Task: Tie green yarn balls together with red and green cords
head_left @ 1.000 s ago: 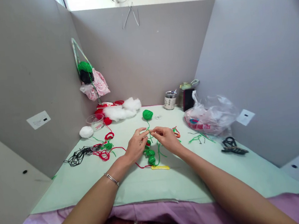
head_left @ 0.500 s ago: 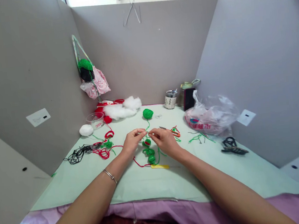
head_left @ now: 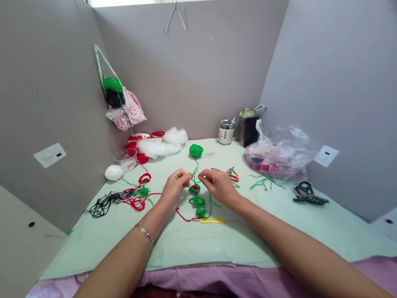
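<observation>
My left hand [head_left: 174, 187] and my right hand [head_left: 218, 185] are close together over the middle of the pale green mat [head_left: 202, 244], each with fingers pinched on a thin green yarn strand [head_left: 194, 173]. The strand leads back to a green yarn ball [head_left: 196, 150]. Below the hands lies a string of small green and red crocheted pieces [head_left: 197, 200], with a yellow crochet hook [head_left: 212, 220] at its near end and a red thread [head_left: 183, 217] beside it.
Black yarn [head_left: 101, 205] and red yarn [head_left: 136, 205] lie left. White stuffing [head_left: 162, 143], a clear cup [head_left: 127, 160] and a hanging pink bag [head_left: 126, 110] are at the back left. A jar [head_left: 226, 133], plastic bag [head_left: 278, 156] and black clip [head_left: 307, 194] are right. Grey partitions enclose the desk.
My hands have drawn slightly apart while keeping their pinch on the green strand. The view shifted a little; the objects on the mat stayed put.
</observation>
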Motion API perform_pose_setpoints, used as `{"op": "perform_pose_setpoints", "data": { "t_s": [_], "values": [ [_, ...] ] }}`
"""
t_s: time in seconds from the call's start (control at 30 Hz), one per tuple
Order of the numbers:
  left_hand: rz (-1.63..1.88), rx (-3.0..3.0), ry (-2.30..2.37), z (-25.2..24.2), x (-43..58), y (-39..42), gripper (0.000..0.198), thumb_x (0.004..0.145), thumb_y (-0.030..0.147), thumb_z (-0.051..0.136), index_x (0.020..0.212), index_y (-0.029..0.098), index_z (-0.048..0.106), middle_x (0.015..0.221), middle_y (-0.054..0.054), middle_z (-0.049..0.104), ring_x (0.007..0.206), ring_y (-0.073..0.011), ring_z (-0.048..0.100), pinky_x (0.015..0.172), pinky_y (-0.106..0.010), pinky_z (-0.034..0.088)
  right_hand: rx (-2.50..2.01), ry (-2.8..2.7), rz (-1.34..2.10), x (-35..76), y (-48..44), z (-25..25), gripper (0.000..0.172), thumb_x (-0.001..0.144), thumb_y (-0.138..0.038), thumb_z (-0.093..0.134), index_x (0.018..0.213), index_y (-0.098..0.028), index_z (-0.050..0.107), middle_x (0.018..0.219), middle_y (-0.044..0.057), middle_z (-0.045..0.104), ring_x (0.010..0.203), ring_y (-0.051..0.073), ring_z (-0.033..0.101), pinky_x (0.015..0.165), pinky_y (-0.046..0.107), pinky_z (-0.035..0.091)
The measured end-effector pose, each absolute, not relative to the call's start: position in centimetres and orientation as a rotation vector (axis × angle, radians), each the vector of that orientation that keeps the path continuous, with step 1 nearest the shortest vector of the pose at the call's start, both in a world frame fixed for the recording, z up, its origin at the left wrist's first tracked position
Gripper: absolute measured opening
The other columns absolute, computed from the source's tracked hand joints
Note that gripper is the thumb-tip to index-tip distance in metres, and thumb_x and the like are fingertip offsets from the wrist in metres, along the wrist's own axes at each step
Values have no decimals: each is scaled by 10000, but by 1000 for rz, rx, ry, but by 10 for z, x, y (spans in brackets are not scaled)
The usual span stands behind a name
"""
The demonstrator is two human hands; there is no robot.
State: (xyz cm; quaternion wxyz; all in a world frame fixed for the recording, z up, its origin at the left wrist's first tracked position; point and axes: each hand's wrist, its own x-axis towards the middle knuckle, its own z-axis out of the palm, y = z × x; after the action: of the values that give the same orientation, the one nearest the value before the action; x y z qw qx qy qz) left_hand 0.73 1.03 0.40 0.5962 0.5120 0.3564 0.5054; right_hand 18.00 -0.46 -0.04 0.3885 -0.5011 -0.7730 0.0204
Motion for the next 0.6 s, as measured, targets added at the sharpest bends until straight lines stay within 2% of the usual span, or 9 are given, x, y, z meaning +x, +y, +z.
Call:
{"op": "perform_pose_setpoints", "data": {
  "t_s": [0.1, 0.2, 0.3, 0.47, 0.6],
  "values": [
    [1162, 1157, 819, 6, 7, 9, 138, 664, 224, 647, 628, 167, 527, 716, 10, 565, 636, -91, 455, 679, -229, 378, -1271, -1959, 53, 180, -5, 0, 124, 893, -212, 581, 870, -192, 701, 636, 0, 609, 599, 139, 534, 631, 245, 353],
    [1181, 1145, 816, 7, 6, 9, 144, 661, 209, 644, 614, 169, 514, 695, 3, 561, 710, -110, 511, 725, -232, 404, -1262, -1968, 60, 179, -7, 2, 129, 894, -215, 576, 868, -194, 701, 625, -3, 603, 583, 137, 521, 622, 246, 350],
    [1184, 1128, 829, 6, 6, 10, 167, 686, 278, 689, 691, 165, 566, 708, 13, 551, 694, -103, 515, 705, -229, 409, -1256, -1967, 65, 178, -7, 3, 134, 896, -213, 569, 863, -195, 698, 628, -2, 605, 579, 136, 519, 621, 245, 351],
    [1157, 1086, 824, 7, 7, 10, 329, 693, 434, 751, 815, 166, 604, 855, -3, 589, 671, -84, 512, 691, -240, 423, -1251, -1957, 47, 178, -8, 4, 133, 894, -212, 570, 857, -192, 696, 636, 1, 613, 581, 136, 524, 620, 247, 352],
    [1127, 1162, 820, 6, 8, 9, 338, 714, 461, 744, 832, 166, 630, 791, 5, 567, 652, -86, 489, 673, -237, 405, -1251, -1965, 52, 177, -9, 4, 131, 894, -212, 571, 867, -191, 697, 638, 0, 616, 583, 137, 521, 627, 249, 359]
  ]
}}
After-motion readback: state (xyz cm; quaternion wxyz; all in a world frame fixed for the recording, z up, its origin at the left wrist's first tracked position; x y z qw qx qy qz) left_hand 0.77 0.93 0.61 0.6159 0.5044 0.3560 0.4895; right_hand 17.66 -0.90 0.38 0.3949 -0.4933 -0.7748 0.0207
